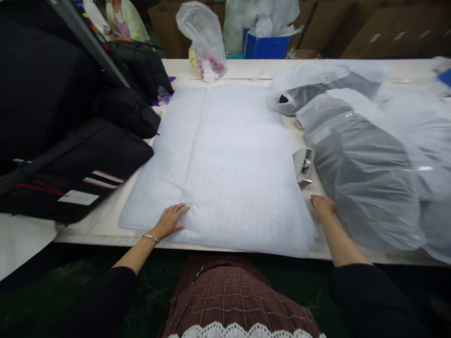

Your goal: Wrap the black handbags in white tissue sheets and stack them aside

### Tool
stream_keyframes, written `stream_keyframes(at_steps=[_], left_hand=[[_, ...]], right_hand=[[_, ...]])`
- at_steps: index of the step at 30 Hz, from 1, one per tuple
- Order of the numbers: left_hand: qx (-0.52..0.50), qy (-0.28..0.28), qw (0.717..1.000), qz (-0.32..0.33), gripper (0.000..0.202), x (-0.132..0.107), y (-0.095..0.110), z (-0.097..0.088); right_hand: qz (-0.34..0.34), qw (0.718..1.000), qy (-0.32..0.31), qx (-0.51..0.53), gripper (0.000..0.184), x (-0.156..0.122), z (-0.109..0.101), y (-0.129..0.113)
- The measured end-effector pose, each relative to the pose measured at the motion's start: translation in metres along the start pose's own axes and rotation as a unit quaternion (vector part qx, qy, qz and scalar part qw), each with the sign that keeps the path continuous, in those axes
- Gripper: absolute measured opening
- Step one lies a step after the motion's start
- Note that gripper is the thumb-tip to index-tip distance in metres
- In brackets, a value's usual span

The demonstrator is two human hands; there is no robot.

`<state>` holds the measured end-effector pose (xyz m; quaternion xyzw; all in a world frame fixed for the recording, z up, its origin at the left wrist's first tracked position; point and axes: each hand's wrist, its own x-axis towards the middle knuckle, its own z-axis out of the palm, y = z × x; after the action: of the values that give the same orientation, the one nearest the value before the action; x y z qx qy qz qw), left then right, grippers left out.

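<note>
A large sheet of white tissue paper [225, 159] lies spread flat on the table [102, 225] in front of me. My left hand [171, 219] rests open and flat on the sheet's near left edge, a thin bracelet on the wrist. My right hand [322, 205] is at the sheet's near right corner, beside a plastic-bagged grey item [362, 173]; its fingers look curled at the paper's edge, but what they grip is hidden.
Black bags with striped trim [77, 159] are stacked on the left. More bagged grey items [317, 91] lie at the right. A small white clip-like object [303, 165] sits by the sheet. At the back stand a clear bag [206, 42], a blue box [266, 46] and cardboard boxes.
</note>
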<state>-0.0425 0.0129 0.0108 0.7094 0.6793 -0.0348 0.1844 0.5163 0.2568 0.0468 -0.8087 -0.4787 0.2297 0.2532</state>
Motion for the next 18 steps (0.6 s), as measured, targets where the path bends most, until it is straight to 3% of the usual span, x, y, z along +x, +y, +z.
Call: stream_keyframes(at_steps=[3,6,8,10,11,14,18], left_hand=[[-0.016,-0.014,1.000,0.004,0.075,-0.002,0.001,-0.002],[-0.023,-0.020,1.000,0.001,0.078,-0.003,-0.002,0.000],[-0.025,-0.021,0.999,0.005,0.080,-0.003,-0.004,0.002],[-0.028,-0.018,0.999,0.010,0.081,-0.004,-0.006,0.004],[-0.029,-0.014,0.999,0.012,0.082,-0.005,-0.006,0.006],[-0.036,0.002,0.999,0.021,0.082,-0.006,-0.009,0.010],[-0.043,0.020,0.998,0.038,0.083,-0.007,-0.014,0.016]], right_hand=[[-0.004,0.998,-0.032,0.049,0.014,-0.020,0.015,-0.026],[-0.087,0.973,-0.182,0.115,0.025,-0.075,0.060,-0.076],[-0.163,0.921,-0.336,0.109,0.028,-0.132,0.098,-0.112],[-0.236,0.846,-0.477,0.020,0.025,-0.194,0.136,-0.142],[-0.252,0.822,-0.510,-0.002,0.022,-0.223,0.155,-0.153],[-0.283,0.785,-0.548,-0.061,0.015,-0.288,0.202,-0.173],[-0.320,0.769,-0.528,-0.166,0.014,-0.320,0.241,-0.181]])
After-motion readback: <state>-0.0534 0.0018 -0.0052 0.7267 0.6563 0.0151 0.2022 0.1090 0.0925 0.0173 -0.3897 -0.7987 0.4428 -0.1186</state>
